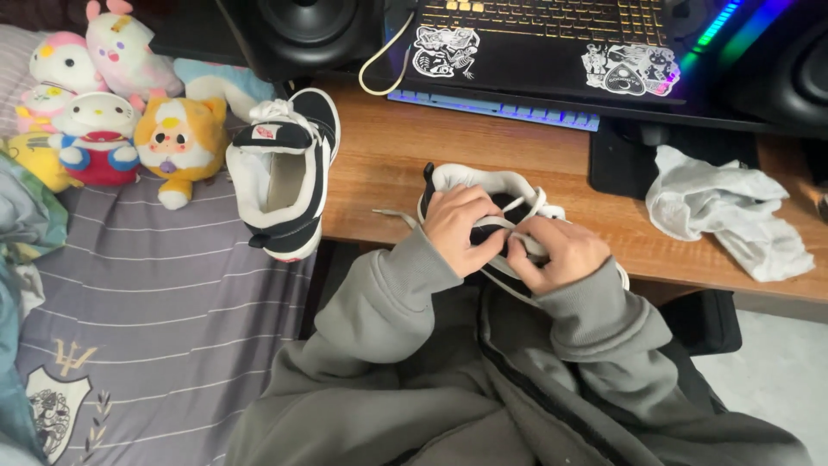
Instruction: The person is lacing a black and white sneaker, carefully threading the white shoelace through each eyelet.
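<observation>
A black and white sneaker [483,181] rests at the front edge of the wooden desk [388,164], partly over my lap. My left hand [461,226] grips its white lace [492,223] over the tongue. My right hand [556,252] pinches the same lace from the other side, fingertips meeting the left hand's. A loose lace end [392,214] trails left across the desk. The matching second sneaker [285,173] lies apart to the left, half on the desk edge and half over the bed, opening up.
Several plush toys [112,112] sit on the grey striped bed cover [164,311] at left. A laptop with stickers [535,52], a speaker [302,34] and a white cable [379,60] stand at the back. A crumpled white cloth [733,216] lies at right.
</observation>
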